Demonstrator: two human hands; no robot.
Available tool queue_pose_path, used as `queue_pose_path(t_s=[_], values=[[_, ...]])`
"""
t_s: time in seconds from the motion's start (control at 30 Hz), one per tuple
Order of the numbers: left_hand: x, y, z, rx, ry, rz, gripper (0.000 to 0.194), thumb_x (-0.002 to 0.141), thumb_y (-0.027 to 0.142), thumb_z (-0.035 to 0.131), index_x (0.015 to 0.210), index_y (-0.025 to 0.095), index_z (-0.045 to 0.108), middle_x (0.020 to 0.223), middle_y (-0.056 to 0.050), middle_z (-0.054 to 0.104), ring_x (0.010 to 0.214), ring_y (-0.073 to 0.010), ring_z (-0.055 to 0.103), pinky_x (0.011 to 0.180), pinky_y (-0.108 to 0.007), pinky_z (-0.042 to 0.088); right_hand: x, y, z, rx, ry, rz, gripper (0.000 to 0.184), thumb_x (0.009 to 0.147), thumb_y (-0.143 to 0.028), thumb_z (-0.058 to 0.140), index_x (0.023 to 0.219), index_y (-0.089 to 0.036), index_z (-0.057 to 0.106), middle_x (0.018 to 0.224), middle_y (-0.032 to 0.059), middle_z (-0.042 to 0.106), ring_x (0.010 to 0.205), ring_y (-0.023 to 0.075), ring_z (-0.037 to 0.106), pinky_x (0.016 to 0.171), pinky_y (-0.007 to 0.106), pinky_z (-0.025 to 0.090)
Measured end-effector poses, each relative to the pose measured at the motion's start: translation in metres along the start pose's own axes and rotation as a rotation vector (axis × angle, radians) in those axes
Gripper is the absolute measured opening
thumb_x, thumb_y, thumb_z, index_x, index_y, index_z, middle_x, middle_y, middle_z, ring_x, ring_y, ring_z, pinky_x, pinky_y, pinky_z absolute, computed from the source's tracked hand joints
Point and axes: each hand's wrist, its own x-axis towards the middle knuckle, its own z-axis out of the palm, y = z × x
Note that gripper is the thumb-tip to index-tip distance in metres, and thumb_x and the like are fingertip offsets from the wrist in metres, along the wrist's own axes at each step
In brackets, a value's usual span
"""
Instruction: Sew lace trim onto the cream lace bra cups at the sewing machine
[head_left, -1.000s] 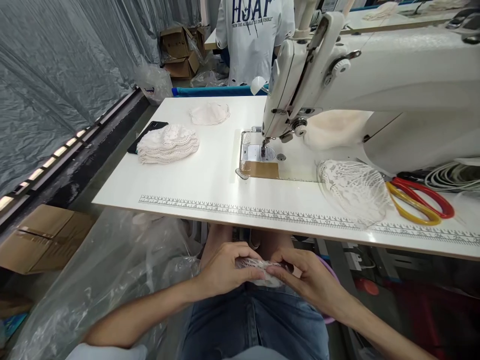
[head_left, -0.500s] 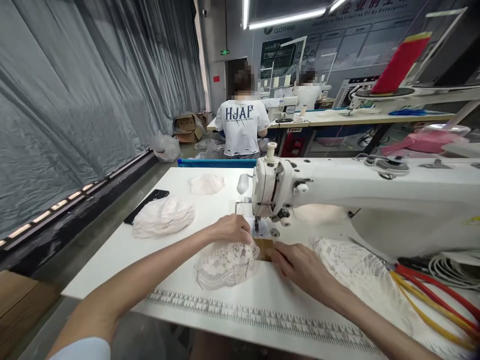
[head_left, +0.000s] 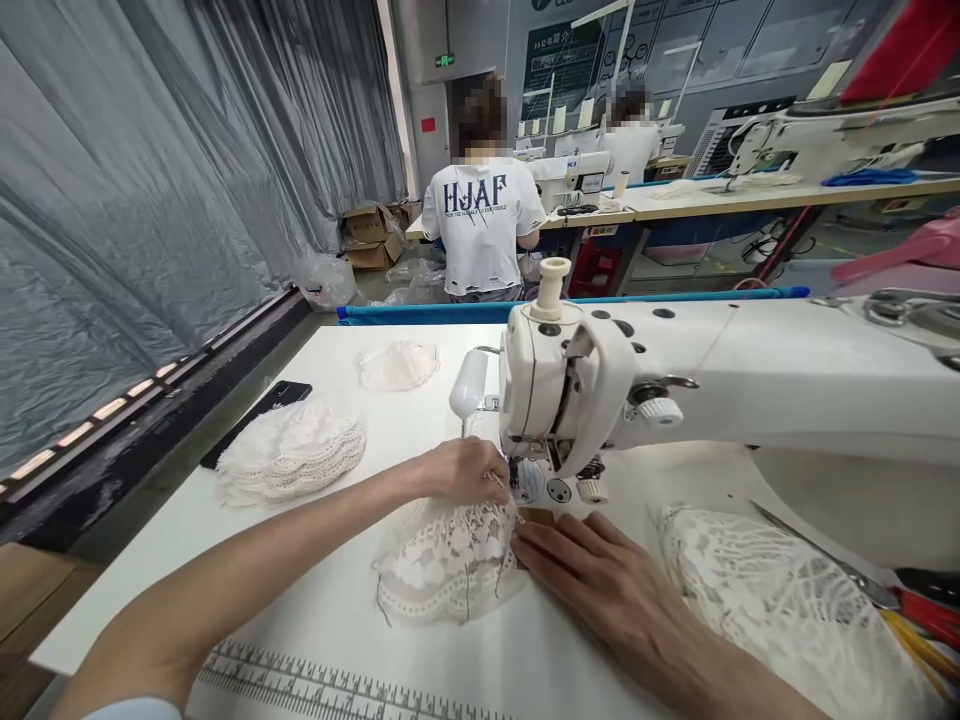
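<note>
My left hand (head_left: 466,472) is closed in a pinch on the upper edge of a white lace piece (head_left: 442,565), just in front of the sewing machine's needle area (head_left: 517,470). The lace lies on the white table, with loose dark threads along its lower part. Flat beside the lace rests my right hand (head_left: 600,580), fingers stretched out, their tips at the lace's right edge. A small brown plate (head_left: 537,516) shows partly between the two hands; the right fingers cover the rest.
A stack of lace pieces (head_left: 296,455) overlaps a black phone (head_left: 259,420) on the left. Behind it lies a single lace piece (head_left: 399,366). More lace (head_left: 780,590) and scissors (head_left: 840,565) are at right. A printed ruler (head_left: 315,685) runs along the front. A person (head_left: 484,220) sits ahead.
The view has moved closer to the machine. My right hand has gone from curled fingers at the brown plate to lying flatter against the lace's edge. My left hand keeps its pinch.
</note>
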Motion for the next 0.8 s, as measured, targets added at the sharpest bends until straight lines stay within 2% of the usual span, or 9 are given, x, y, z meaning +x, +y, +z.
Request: queue_pose_path(t_s=[0.07, 0.13, 0.2, 0.23, 0.27, 0.33, 0.43, 0.63, 0.8], values=[[0.0, 0.0, 0.005, 0.081, 0.132, -0.055, 0.01, 0.079, 0.021, 0.06, 0.074, 0.018, 0.068, 0.063, 0.0, 0.063, 0.062, -0.0158, 0.058, 0.057, -0.025, 0.042, 0.001, 0.0, -0.001, 0.005, 0.017, -0.004, 0.036, 0.095, -0.011, 0.028, 0.113, -0.014, 0.058, 0.111, 0.0113, 0.064, 0.098, 0.0203, 0.056, 0.07, 0.034, 0.045], [-0.006, 0.001, 0.015, 0.133, 0.289, -0.123, 0.022, 0.087, 0.014, 0.045, 0.079, 0.015, 0.066, 0.068, -0.004, 0.062, 0.069, -0.0186, 0.057, 0.064, -0.032, 0.041, 0.002, 0.001, -0.001, 0.016, 0.025, 0.001, 0.035, 0.096, -0.013, 0.027, 0.112, -0.014, 0.059, 0.111, 0.0101, 0.064, 0.098, 0.0197, 0.057, 0.071, 0.033, 0.045], [-0.016, 0.003, 0.029, 0.208, 0.426, -0.06, 0.032, 0.089, 0.006, 0.033, 0.085, 0.016, 0.063, 0.083, -0.007, 0.062, 0.082, -0.0193, 0.055, 0.075, -0.036, 0.04, 0.003, 0.001, -0.001, 0.024, 0.025, 0.012, 0.034, 0.096, -0.013, 0.029, 0.11, -0.015, 0.06, 0.11, 0.0094, 0.065, 0.097, 0.0192, 0.057, 0.071, 0.033, 0.044], [-0.023, 0.004, 0.035, 0.266, 0.469, 0.059, 0.031, 0.09, 0.006, 0.034, 0.087, 0.017, 0.062, 0.089, -0.006, 0.062, 0.087, -0.0183, 0.054, 0.079, -0.036, 0.038, 0.003, 0.001, -0.001, 0.02, 0.026, 0.017, 0.034, 0.095, -0.012, 0.03, 0.11, -0.016, 0.06, 0.109, 0.0094, 0.065, 0.097, 0.019, 0.057, 0.07, 0.032, 0.044], [-0.029, 0.005, 0.041, 0.306, 0.476, 0.169, 0.026, 0.09, 0.009, 0.038, 0.087, 0.018, 0.062, 0.093, -0.004, 0.062, 0.09, -0.0169, 0.054, 0.083, -0.036, 0.036, 0.003, 0.001, -0.001, 0.014, 0.026, 0.019, 0.033, 0.095, -0.011, 0.031, 0.111, -0.016, 0.06, 0.109, 0.0095, 0.065, 0.097, 0.019, 0.057, 0.068, 0.031, 0.043], [-0.04, 0.007, 0.049, 0.34, 0.46, 0.295, 0.014, 0.09, 0.02, 0.048, 0.088, 0.019, 0.062, 0.097, -0.002, 0.062, 0.089, -0.0148, 0.056, 0.084, -0.035, 0.034, 0.002, 0.001, -0.001, 0.006, 0.021, 0.023, 0.033, 0.094, -0.01, 0.033, 0.111, -0.017, 0.06, 0.11, 0.0095, 0.064, 0.097, 0.019, 0.056, 0.067, 0.031, 0.042], [-0.048, 0.007, 0.051, 0.309, 0.448, 0.264, 0.014, 0.087, 0.031, 0.055, 0.095, 0.021, 0.061, 0.102, -0.001, 0.063, 0.089, -0.0147, 0.057, 0.084, -0.035, 0.031, 0.0, 0.001, -0.003, 0.024, -0.012, 0.038, 0.03, 0.094, -0.012, 0.036, 0.11, -0.018, 0.06, 0.114, 0.0093, 0.063, 0.098, 0.0194, 0.055, 0.069, 0.032, 0.041], [-0.048, 0.004, 0.051, 0.315, 0.452, 0.257, 0.016, 0.087, 0.029, 0.055, 0.101, 0.021, 0.056, 0.107, -0.002, 0.062, 0.09, -0.0153, 0.058, 0.088, -0.037, 0.028, -0.004, -0.002, -0.006, 0.05, -0.054, 0.089, 0.027, 0.09, -0.012, 0.042, 0.105, -0.02, 0.062, 0.115, 0.008, 0.061, 0.091, 0.0181, 0.056, 0.068, 0.031, 0.04], [-0.047, 0.001, 0.056, 0.332, 0.475, 0.271, 0.023, 0.088, 0.029, 0.053, 0.109, 0.02, 0.052, 0.11, -0.002, 0.06, 0.092, -0.0156, 0.058, 0.089, -0.039, 0.028, -0.005, -0.003, -0.005, 0.043, -0.046, 0.095, 0.025, 0.088, -0.012, 0.044, 0.105, -0.021, 0.061, 0.114, 0.0075, 0.061, 0.096, 0.0192, 0.055, 0.071, 0.032, 0.039]])
